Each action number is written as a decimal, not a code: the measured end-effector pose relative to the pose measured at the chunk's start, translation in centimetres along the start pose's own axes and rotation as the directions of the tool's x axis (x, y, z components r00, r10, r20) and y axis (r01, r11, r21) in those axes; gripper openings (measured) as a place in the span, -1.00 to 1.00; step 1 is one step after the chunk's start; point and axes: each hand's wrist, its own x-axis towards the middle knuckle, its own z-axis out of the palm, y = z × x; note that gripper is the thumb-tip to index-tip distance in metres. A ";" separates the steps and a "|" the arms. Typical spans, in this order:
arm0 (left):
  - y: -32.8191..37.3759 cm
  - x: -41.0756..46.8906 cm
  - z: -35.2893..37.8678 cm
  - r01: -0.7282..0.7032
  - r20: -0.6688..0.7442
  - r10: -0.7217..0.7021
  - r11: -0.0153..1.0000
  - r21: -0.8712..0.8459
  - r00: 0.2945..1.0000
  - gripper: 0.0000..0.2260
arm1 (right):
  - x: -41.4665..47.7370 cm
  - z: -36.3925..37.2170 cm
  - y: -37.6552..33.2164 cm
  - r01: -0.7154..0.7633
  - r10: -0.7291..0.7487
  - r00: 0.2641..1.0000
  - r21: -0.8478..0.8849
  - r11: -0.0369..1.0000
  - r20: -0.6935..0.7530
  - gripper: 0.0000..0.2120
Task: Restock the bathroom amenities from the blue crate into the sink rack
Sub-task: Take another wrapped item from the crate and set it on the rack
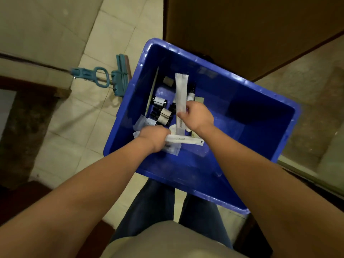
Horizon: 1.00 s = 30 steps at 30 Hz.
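Stood in jeans (154, 211) at the bottom centre of the frame, both bare forearms stretched up into the crate (260, 131). Gripped with the left hand (152, 138), fingers curled, one end of a flat packet (186, 140) lying level across mid-frame. Pinched with the right hand (197, 116), just above and to the right, a long packet (181, 94) held on end, pointing toward the top of the frame. Found the crate filling mid-frame, blue, tilted corner-up. Saw the rest of the amenities heaped in its left part: small dark bottles (163, 113) with pale labels and clear sachets (140, 123) beside the left hand. Beyond, left of the crate, noted a teal mop (120, 77) on the tiled floor (89, 118), and a brown door (242, 25) at upper right.
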 end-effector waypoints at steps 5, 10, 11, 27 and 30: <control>2.3 -1.7 -1.9 -0.076 0.053 0.071 0.994 0.082 0.996 -0.97 | -3.9 -3.5 0.4 0.108 -0.099 0.986 0.059 0.992 -0.133 -0.92; 5.6 -3.9 -3.6 -0.198 0.034 0.195 0.967 0.163 0.980 -0.81 | -8.4 -6.9 2.1 0.035 0.007 0.982 0.223 0.974 -0.187 -0.83; 6.5 -4.4 -4.0 -0.217 0.030 0.215 0.961 0.173 0.976 -0.80 | -9.4 -7.6 2.6 0.013 0.034 0.983 0.254 0.967 -0.182 -0.83; 22.6 -13.7 -3.1 -0.525 0.066 0.562 0.717 0.458 0.825 -0.75 | -29.6 -10.0 13.1 -0.041 0.342 0.857 0.610 0.791 -0.386 -0.85; 26.2 -16.5 -1.9 -0.596 0.141 0.620 0.628 0.501 0.772 -0.67 | -35.5 -9.7 15.4 -0.039 0.419 0.794 0.651 0.758 -0.440 -0.81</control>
